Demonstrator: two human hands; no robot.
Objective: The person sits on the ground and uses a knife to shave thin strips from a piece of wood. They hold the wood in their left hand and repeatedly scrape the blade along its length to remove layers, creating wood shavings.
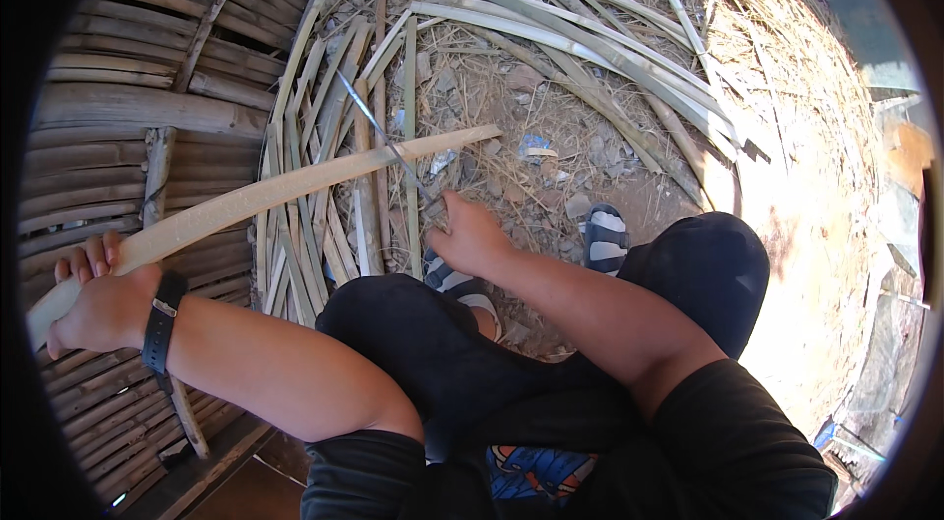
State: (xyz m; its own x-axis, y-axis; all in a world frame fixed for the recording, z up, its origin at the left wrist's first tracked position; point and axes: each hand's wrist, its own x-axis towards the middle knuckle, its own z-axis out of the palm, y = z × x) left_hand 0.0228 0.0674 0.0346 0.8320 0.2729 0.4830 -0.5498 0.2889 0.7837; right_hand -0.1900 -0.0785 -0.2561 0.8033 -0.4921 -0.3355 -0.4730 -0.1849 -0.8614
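Note:
My left hand (pixel 103 299), with a dark watch on the wrist, grips the near left end of a long pale bamboo strip (pixel 265 194). The strip slants up and away to the right, its far end free above the ground. In my right hand (pixel 470 237), the fingers are closed round the handle of a long, thin-bladed knife (pixel 362 105). Its blade points away to the left and crosses the strip towards its far end. The handle is mostly hidden in my fist.
Several split bamboo strips (pixel 313 142) lie piled left of centre, beside a slatted bamboo wall (pixel 108 107). More long strips (pixel 580 48) lie across the ground at the far side. Straw and debris cover the dirt. My sandalled feet (pixel 605 240) stand below my knees.

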